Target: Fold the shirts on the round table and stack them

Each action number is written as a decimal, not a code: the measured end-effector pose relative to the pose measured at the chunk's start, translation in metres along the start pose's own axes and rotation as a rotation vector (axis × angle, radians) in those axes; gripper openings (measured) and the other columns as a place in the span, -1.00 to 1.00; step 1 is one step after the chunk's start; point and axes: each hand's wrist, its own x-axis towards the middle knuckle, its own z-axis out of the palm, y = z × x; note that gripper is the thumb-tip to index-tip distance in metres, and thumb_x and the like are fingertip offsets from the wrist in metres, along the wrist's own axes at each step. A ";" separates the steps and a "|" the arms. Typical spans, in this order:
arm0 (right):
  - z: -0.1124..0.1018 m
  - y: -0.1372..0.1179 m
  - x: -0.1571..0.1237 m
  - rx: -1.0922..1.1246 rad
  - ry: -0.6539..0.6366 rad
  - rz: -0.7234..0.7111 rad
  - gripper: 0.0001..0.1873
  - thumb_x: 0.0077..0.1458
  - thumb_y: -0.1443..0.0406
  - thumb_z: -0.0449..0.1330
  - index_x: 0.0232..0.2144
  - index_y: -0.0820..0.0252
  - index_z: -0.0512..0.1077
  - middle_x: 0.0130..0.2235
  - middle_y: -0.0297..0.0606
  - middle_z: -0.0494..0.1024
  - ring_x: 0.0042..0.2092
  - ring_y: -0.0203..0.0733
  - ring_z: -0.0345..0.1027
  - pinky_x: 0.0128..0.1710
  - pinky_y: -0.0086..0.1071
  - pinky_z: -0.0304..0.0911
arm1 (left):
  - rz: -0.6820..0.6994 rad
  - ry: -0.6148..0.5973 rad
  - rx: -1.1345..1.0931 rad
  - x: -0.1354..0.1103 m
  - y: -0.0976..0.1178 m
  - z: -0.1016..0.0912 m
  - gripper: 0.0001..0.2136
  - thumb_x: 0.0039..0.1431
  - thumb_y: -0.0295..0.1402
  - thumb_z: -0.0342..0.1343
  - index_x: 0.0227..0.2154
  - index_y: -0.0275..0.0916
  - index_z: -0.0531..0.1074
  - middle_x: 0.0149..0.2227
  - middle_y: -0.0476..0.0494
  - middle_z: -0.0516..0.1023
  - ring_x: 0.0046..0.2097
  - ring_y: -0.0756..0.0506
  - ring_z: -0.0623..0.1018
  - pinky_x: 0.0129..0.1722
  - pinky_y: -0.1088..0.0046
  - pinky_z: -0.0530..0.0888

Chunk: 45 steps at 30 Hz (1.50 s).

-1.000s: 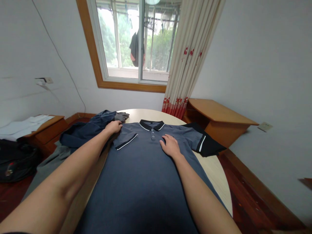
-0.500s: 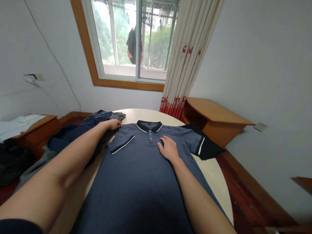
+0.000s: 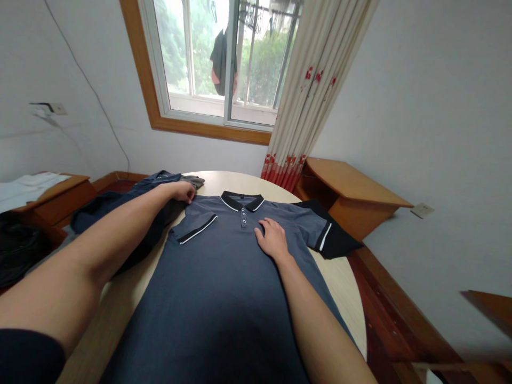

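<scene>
A dark grey-blue polo shirt (image 3: 224,266) lies spread front side up, its black collar (image 3: 242,200) with white trim pointing away from me. The sleeve on the left (image 3: 194,226) is folded inward across the chest; the one on the right (image 3: 314,230) stretches outward. At the shirt's left shoulder edge is my left hand (image 3: 184,191), its fingers closed in a pinch on the fabric, fingertips partly hidden. My right hand (image 3: 273,237) rests palm down with fingers spread on the chest, just right of the button placket (image 3: 244,217).
A round pale table (image 3: 218,180) bears the shirt. Dark clothes (image 3: 140,188) are piled at its left side, and black cloth (image 3: 340,240) sticks out under the right sleeve. A wooden desk (image 3: 344,178) stands beyond to the right, below a curtain (image 3: 304,106).
The view has shifted slightly. My left hand's fingers look more curled at the shoulder edge than before. My right hand stays flat on the chest, and the shirt keeps its layout.
</scene>
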 end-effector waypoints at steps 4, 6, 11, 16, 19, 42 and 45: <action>0.000 0.000 0.000 0.003 -0.004 0.000 -0.56 0.30 0.15 0.05 0.13 0.20 0.43 0.24 -0.05 0.37 0.27 0.00 0.19 0.28 -0.12 0.02 | -0.077 -0.142 0.027 0.005 0.002 -0.008 -0.89 -0.02 -0.59 0.33 -0.52 -0.35 0.50 -0.63 0.16 0.42 -0.47 0.08 0.33 -0.36 0.65 0.25; 0.000 0.000 0.000 0.005 -0.003 0.000 -0.56 0.30 0.15 0.05 0.13 0.20 0.42 0.25 -0.05 0.37 0.27 -0.01 0.19 0.28 -0.12 0.02 | -0.114 -0.138 0.051 0.007 0.003 -0.007 -0.95 0.07 -0.56 0.27 -0.45 -0.37 0.52 -0.60 0.14 0.43 -0.44 0.07 0.34 -0.30 0.64 0.27; 0.000 0.001 0.000 0.002 -0.005 -0.003 -0.56 0.30 0.15 0.04 0.13 0.19 0.42 0.24 -0.05 0.37 0.27 -0.01 0.19 0.28 -0.12 0.02 | -0.191 -0.094 0.110 0.005 0.005 0.006 -0.95 0.05 -0.44 0.31 -0.41 -0.29 0.56 -0.42 -0.02 0.57 -0.28 -0.05 0.47 -0.15 0.53 0.36; 0.001 0.001 0.000 -0.004 -0.008 0.001 -0.55 0.30 0.15 0.05 0.13 0.22 0.42 0.24 -0.04 0.37 0.26 0.01 0.19 0.27 -0.11 0.04 | -0.284 0.070 0.121 -0.019 0.027 0.023 -0.74 0.09 -0.35 0.20 -0.13 -0.20 0.55 -0.07 -0.26 0.60 -0.05 -0.29 0.56 -0.07 0.31 0.44; 0.001 0.001 0.001 -0.007 -0.005 -0.001 -0.55 0.30 0.15 0.05 0.13 0.21 0.43 0.24 -0.05 0.37 0.27 0.00 0.19 0.27 -0.12 0.04 | -0.227 0.139 0.074 -0.044 0.043 0.040 -0.57 0.18 -0.28 0.10 0.09 -0.33 0.43 0.05 -0.41 0.53 0.06 -0.34 0.53 0.05 0.25 0.42; 0.002 0.013 -0.006 -0.072 -0.002 0.035 -0.50 0.31 0.13 0.02 0.19 0.23 0.37 0.30 -0.04 0.31 0.34 0.03 0.10 0.30 -0.04 0.01 | -0.089 0.363 -0.344 -0.129 0.024 0.074 -0.67 0.30 -0.33 -0.12 -0.10 -0.27 0.55 0.00 -0.24 0.58 0.07 -0.17 0.52 0.18 0.32 0.37; -0.005 -0.004 -0.003 -0.066 0.109 -0.009 -0.59 0.25 0.23 0.08 0.09 0.23 0.45 0.19 -0.02 0.43 0.20 0.03 0.29 0.20 -0.10 0.15 | -0.087 0.360 -0.304 -0.138 0.033 0.076 -0.66 0.30 -0.27 -0.09 -0.08 -0.27 0.54 -0.02 -0.27 0.56 0.08 -0.19 0.50 0.18 0.29 0.37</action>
